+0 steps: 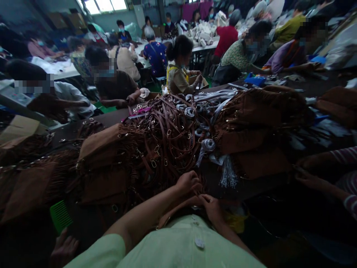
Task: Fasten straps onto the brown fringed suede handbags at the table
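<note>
A brown suede bag (pixel 178 210) with fringe rests against my front, partly hidden by my arms. My left hand (pixel 189 184) is closed over its fringe, fingers curled down. Close beside it, my right hand (pixel 212 209) pinches the bag's edge, thumb and fingers together. The exact strands between my fingers are too dark to make out. Just beyond my hands lies a tangled heap of brown straps (pixel 164 134) with metal buckles and clips.
Stacked fringed bags (pixel 103 163) stand left, more bags (pixel 251 141) right. Grey rolled strips (pixel 208 145) lie between. At lower left another person's hand (pixel 65 245) is by a green comb (pixel 60 216). A co-worker's hands (pixel 309 175) work at right. Several people sit across the table.
</note>
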Available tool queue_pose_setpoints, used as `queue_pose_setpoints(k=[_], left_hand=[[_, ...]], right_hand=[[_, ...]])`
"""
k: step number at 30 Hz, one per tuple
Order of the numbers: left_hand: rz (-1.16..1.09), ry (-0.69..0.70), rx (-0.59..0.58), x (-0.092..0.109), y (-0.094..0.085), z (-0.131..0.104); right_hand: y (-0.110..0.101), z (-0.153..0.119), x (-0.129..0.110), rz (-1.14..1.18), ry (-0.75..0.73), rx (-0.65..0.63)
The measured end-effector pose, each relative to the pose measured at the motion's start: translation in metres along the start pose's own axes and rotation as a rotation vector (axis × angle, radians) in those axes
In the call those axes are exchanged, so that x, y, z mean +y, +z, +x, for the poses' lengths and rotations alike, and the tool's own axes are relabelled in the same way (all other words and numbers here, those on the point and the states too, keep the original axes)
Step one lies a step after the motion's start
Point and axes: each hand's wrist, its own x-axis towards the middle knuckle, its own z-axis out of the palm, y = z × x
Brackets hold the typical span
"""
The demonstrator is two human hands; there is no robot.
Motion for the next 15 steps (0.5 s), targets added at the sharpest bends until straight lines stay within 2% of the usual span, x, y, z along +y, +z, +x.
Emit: queue_pose_setpoints(k=[5,7,9,12,15], left_hand=[[0.412,0.296,0.155,0.045,-0.037,0.113],[0.533,0.429,0.159,0.057,-0.040,0.154],[0.611,0.510,0.122,0.059,-0.038,0.185],[0.662,0.560,0.043,0.054,-0.034,0.210],[0.685,0.596,0.042,0.056,-0.043,0.206]], right_hand=[[0.000,-0.001,-0.001,-0.006,-0.016,-0.102],[0.000,-0.002,0.001,-0.032,-0.010,-0.107],[0.000,-0.003,0.005,-0.057,0.013,-0.116],[-0.002,-0.002,0.010,-0.077,0.039,-0.126],[-0.005,-0.001,0.012,-0.066,0.048,-0.116]])
